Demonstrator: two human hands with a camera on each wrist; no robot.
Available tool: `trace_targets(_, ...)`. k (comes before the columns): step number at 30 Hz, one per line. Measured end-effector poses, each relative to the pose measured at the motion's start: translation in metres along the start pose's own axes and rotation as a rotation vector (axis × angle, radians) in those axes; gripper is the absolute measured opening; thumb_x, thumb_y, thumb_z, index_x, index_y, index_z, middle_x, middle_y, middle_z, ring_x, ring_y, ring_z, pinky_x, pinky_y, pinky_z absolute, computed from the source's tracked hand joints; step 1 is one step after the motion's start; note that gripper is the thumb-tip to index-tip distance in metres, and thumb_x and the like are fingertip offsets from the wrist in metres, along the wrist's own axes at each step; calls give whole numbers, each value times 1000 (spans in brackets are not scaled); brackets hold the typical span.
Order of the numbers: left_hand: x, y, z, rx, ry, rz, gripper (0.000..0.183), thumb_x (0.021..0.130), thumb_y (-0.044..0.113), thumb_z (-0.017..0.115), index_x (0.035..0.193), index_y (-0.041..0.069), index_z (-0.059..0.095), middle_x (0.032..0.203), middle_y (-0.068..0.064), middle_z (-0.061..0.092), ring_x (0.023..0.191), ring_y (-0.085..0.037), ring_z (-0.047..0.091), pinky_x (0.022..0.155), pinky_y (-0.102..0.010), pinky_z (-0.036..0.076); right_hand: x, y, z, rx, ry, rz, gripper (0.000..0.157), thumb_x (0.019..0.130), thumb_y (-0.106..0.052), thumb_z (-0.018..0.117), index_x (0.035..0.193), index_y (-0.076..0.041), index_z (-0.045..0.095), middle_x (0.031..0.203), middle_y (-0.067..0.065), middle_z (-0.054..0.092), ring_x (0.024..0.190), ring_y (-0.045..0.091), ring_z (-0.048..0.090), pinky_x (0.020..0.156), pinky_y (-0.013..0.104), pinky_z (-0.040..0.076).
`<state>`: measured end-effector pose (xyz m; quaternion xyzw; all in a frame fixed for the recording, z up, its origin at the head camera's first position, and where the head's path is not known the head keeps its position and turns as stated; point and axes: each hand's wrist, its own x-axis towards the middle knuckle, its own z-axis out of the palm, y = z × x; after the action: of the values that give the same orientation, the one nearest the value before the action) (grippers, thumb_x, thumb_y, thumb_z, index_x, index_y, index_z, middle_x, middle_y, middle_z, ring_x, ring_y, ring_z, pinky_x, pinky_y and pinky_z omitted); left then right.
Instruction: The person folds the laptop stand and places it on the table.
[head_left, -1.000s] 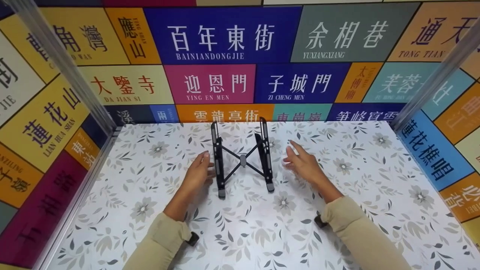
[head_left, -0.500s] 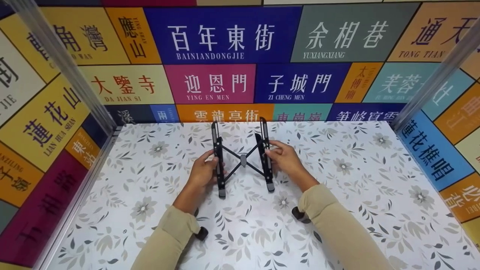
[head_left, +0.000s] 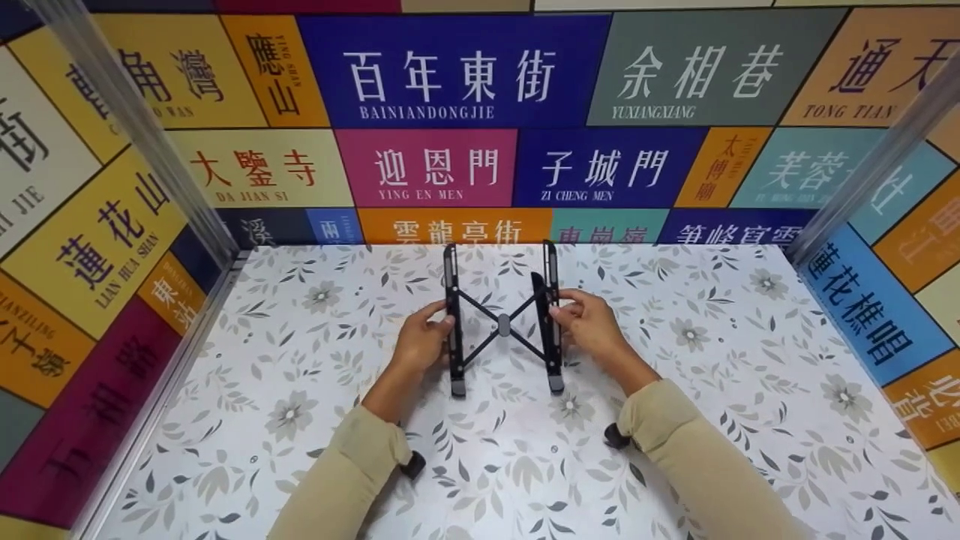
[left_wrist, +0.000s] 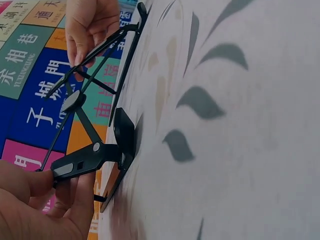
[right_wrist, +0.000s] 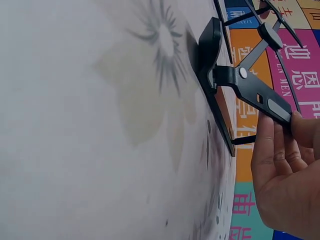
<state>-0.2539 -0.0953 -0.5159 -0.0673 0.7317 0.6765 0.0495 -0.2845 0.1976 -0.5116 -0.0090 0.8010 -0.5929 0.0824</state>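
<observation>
A black folding laptop stand stands opened out on the patterned table, its crossed braces meeting at a grey hub between two side arms. My left hand pinches the left arm, thumb on top and fingers beneath; the left wrist view shows this grip at the arm's end, on a grey pad. On the other side my right hand holds the right arm the same way, and the right wrist view shows its thumb and fingers round the bar.
The white table carries a grey leaf and flower print. Behind it rises a wall of coloured panels with Chinese lettering, and clear upright posts stand at the back corners.
Both hands have come in from beside the stand and taken hold of its arms. Since half a second ago the stand has shifted slightly right in view and its left arm looks more upright.
</observation>
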Motion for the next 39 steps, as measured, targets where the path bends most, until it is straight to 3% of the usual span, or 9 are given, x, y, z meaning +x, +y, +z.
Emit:
trace_targets(12, -12, 1, 24, 8, -105, 20, 40, 102, 9, 60, 142, 11, 60, 80, -15, 70, 54, -16, 61, 50, -33, 57, -30, 11, -25, -90, 67, 24, 39, 100, -19, 67, 137, -10, 61, 111, 14, 76, 85, 15, 72, 71, 37, 64)
trace_targets(18, -14, 2, 26, 122, -137, 76, 45, 100, 6, 61, 145, 10, 57, 86, -18, 71, 58, -16, 61, 56, -34, 59, -39, 13, -29, -115, 85, 27, 40, 100, -18, 67, 138, -8, 60, 112, 15, 76, 86, 16, 73, 71, 39, 64)
trace_targets(21, -17, 2, 23, 229, -161, 121, 56, 97, 0, 63, 150, 11, 51, 87, -15, 71, 64, -16, 62, 60, -30, 58, -41, 13, -32, -82, 47, 26, 44, 100, -15, 67, 142, -8, 57, 112, 16, 74, 88, 17, 73, 72, 38, 64)
trace_targets(24, -22, 0, 19, 331, -198, 150, 71, 92, -4, 66, 156, 14, 43, 86, -11, 70, 69, -15, 63, 62, -28, 57, -45, 13, -36, -30, -53, 60, 58, 96, -5, 68, 150, -13, 48, 113, 17, 69, 89, 22, 73, 74, 40, 64)
trace_targets(29, -27, -4, 13, 395, -224, 173, 83, 88, -6, 70, 159, 20, 37, 81, -7, 67, 69, -13, 60, 61, -27, 56, -49, 16, -41, 2, -205, 103, 84, 91, 4, 71, 159, -25, 31, 106, 16, 65, 86, 24, 72, 75, 46, 64)
trace_targets(39, -27, -6, 16, 353, -263, 151, 85, 90, -8, 68, 160, 26, 33, 81, -10, 68, 71, -16, 62, 61, -28, 58, -48, 16, -46, -55, -199, 66, 78, 91, 5, 71, 154, -26, 37, 98, 15, 65, 82, 25, 72, 72, 44, 64)
